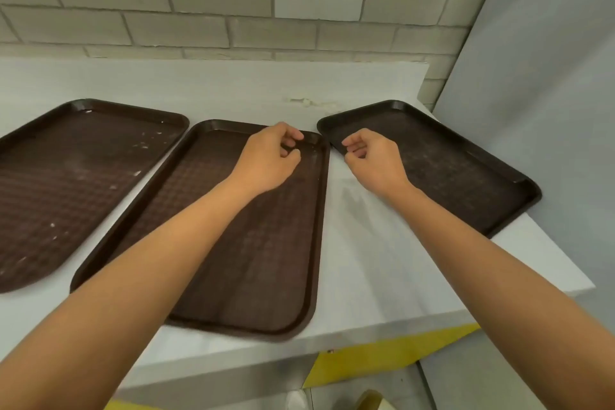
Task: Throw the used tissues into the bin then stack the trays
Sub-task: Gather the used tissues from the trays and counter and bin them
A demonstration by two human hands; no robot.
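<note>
Three empty brown trays lie side by side on a white table [366,243]. The left tray [66,176] carries white crumbs. My left hand [269,160] hovers over the far right corner of the middle tray [253,260], fingers loosely curled and holding nothing. The right tray [466,170] lies at an angle near the table's right end. My right hand [372,160] is at its left corner, fingers loosely curled, with nothing seen in it. No tissue or bin shows plainly.
A grey brick wall [199,10] runs behind the table and a grey panel [532,76] closes the right side. A yellow surface [382,359] shows below the table's front edge. A small smear [309,103] marks the table behind the trays.
</note>
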